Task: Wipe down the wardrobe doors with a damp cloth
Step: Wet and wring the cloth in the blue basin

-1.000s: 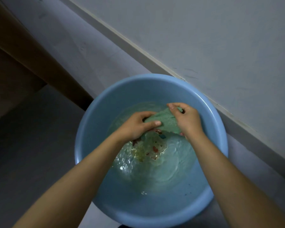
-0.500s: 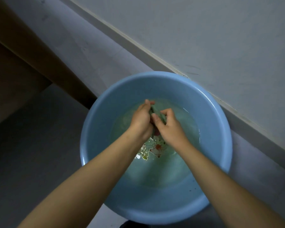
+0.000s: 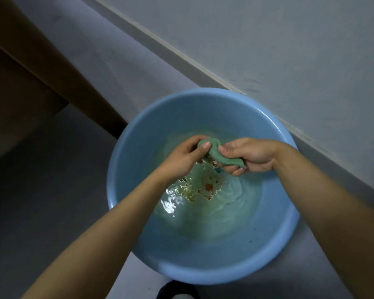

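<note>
A green cloth [image 3: 219, 154] is twisted into a tight roll above the water in a round blue basin [image 3: 138, 134]. My left hand [image 3: 184, 158] grips its left end, thumb on top. My right hand [image 3: 251, 155] is closed around its right end, palm turned up. Both hands hold the cloth just clear of the rippling water [image 3: 214, 203], which has a coloured picture showing through at the basin's bottom. No wardrobe door can be identified with certainty.
The basin sits on a grey floor [image 3: 41, 201] against a pale wall [image 3: 289, 50] with a skirting strip. A brown wooden furniture panel [image 3: 41, 67] stands at the upper left. A dark shoe tip [image 3: 177, 291] shows at the bottom edge.
The cloth was spread flat between my hands in the water, then bunched between them. Now it is lifted out and twisted into a roll, my hands apart at its ends.
</note>
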`<state>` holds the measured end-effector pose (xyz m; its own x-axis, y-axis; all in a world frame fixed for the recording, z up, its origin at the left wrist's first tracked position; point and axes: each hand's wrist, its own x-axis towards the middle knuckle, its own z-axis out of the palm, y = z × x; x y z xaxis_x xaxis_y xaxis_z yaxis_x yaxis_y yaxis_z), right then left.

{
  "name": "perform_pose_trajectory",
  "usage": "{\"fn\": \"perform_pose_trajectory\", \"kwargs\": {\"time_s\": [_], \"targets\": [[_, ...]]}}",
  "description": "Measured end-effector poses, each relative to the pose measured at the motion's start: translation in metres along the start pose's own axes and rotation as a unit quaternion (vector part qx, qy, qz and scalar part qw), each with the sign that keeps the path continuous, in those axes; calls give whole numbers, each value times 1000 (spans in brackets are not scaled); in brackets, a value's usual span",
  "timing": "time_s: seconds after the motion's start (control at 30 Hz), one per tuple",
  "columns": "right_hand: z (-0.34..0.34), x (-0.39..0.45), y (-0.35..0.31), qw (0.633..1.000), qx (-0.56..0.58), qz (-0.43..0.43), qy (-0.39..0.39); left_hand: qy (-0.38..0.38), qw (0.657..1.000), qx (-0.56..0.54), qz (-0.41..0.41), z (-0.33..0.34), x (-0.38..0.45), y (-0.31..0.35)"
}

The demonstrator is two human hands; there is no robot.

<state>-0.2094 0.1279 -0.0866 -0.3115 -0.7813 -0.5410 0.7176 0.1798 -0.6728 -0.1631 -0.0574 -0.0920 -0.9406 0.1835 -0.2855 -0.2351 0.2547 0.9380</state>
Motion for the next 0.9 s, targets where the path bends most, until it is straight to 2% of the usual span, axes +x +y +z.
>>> {"fn": "perform_pose_trajectory", "kwargs": {"time_s": [0.1,0.17,0.2,0.3,0.37,0.47,0.57,0.67,0.73,0.8,0.87,0.9], "targets": [[1,0,-8,996,-87,21,0,41,992,122,14,3,1,8],[6,-1,-17,976,-210,18,61,89,980,177,6,7,3,9],[9,-2,-22,950,-295,8,101,107,977,183,-4,9,4,9],[14,1,-28,827,-526,-4,199,122,981,140,-57,10,13,9],[18,6,-26,792,-568,-3,226,125,983,92,-99,11,17,9],[24,15,-22,774,-577,-11,261,137,980,21,-146,13,18,10],[28,20,-17,760,-572,-35,306,148,976,-28,-159,11,18,13],[26,19,-14,771,-550,-58,315,142,981,-28,-129,7,15,13],[21,13,-18,794,-535,-35,287,103,989,-24,-101,7,10,14],[14,6,-21,861,-452,4,234,50,993,-77,-77,7,6,13],[7,-1,-20,945,-277,36,173,-4,992,-119,-39,5,2,10],[4,-3,-20,970,-185,41,152,-30,992,-119,-23,4,1,9]]}}
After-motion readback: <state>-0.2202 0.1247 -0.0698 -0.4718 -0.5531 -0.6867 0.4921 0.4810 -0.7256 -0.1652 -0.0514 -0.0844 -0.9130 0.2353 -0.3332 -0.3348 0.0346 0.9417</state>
